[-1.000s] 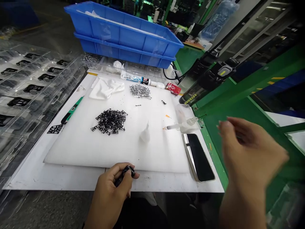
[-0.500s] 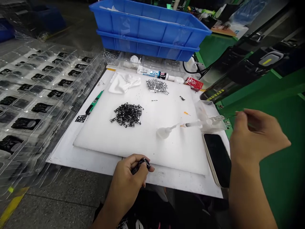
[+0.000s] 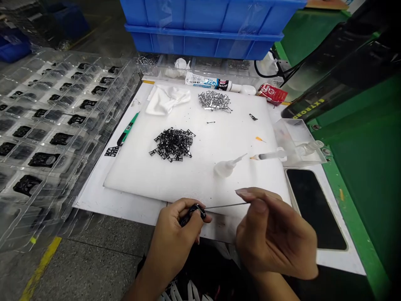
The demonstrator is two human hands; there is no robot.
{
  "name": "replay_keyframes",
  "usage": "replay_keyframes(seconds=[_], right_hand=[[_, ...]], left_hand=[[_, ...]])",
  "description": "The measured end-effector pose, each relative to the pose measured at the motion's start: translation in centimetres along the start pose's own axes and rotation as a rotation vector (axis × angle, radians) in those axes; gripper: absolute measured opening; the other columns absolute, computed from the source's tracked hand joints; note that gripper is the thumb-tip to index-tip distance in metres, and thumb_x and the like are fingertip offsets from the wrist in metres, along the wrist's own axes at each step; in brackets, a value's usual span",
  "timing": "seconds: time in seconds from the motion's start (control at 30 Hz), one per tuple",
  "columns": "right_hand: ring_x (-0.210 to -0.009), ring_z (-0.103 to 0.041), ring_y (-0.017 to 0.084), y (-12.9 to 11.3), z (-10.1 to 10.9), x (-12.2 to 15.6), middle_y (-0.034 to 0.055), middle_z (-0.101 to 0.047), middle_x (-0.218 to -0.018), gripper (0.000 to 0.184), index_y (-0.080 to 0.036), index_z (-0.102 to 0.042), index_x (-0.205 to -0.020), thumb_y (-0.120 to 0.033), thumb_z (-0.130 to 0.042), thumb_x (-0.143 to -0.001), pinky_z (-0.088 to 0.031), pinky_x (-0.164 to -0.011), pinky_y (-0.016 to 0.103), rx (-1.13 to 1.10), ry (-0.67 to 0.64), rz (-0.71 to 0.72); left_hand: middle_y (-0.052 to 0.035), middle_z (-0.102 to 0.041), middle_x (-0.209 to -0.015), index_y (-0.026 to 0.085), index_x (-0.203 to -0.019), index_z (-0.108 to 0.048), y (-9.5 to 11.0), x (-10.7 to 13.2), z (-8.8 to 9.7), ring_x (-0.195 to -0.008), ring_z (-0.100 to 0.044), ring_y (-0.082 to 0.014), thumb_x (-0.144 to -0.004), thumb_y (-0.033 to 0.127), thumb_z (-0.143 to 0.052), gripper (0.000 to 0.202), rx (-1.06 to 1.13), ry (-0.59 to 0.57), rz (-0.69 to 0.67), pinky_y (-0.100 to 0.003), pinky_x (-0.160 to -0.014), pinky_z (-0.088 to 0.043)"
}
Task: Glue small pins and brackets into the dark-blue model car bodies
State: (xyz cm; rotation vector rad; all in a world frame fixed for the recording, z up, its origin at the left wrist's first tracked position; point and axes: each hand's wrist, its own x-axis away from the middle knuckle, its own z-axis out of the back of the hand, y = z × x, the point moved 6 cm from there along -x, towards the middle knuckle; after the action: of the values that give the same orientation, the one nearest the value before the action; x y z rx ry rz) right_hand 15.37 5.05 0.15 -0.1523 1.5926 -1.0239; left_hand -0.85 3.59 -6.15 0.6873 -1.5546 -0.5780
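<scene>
The left hand [image 3: 173,236] pinches a small black part [image 3: 191,215] while the right hand [image 3: 269,234] holds a thin metal rod [image 3: 225,205] reaching to it, both at the near edge of a white foam board [image 3: 131,184] bearing a pile of black frames [image 3: 173,144] and a plastic squeeze bottle [image 3: 224,168].

Soft, even light, with faint glare on the clear plastic trays [image 3: 44,138] and bowed edges.
</scene>
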Motion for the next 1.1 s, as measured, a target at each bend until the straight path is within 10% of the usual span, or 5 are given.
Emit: replay_keyframes(seconds=[0.33, 0.63, 1.1], right_hand=[[-0.087, -0.071, 0.021, 0.9, -0.9, 0.6, 0.0086, -0.073, -0.095, 0.045, -0.016, -0.067, -0.117, 0.012, -0.059, -0.082, -0.057, -0.071, 0.039, -0.016, -0.189, -0.107], [-0.079, -0.072, 0.022, 0.6, -0.2, 0.4, 0.0079, -0.072, -0.088, 0.041, -0.012, -0.071, -0.117, 0.008, -0.059, -0.082, -0.059, -0.065, 0.039, 0.001, -0.019, 0.091], [-0.087, -0.069, 0.023, -0.2, 1.8, 0.2, 0.0051, -0.070, -0.089, 0.044, -0.026, -0.068, -0.122, -0.001, -0.061, -0.087, -0.060, -0.072, 0.043, 0.142, -0.093, -0.013]], left_hand=[[-0.0047, -0.078, -0.083, 0.017, -0.095, -0.071, 0.6, 0.2, 0.0, -0.050, -0.052, -0.0057, -0.087, 0.032, -0.067, 0.018, -0.030, 0.010, 0.005, -0.015, -0.046, -0.041], [-0.0050, -0.078, -0.084, 0.016, -0.097, -0.072, 0.4, 0.2, 0.0, -0.051, -0.051, -0.0052, -0.089, 0.034, -0.065, 0.021, -0.004, -0.008, -0.008, -0.013, -0.046, -0.041], [-0.0048, -0.078, -0.088, 0.018, -0.097, -0.072, 0.6, 0.4, 0.1, -0.054, -0.052, -0.0063, -0.089, 0.035, -0.065, 0.020, -0.018, -0.002, 0.028, -0.015, -0.049, -0.042]])
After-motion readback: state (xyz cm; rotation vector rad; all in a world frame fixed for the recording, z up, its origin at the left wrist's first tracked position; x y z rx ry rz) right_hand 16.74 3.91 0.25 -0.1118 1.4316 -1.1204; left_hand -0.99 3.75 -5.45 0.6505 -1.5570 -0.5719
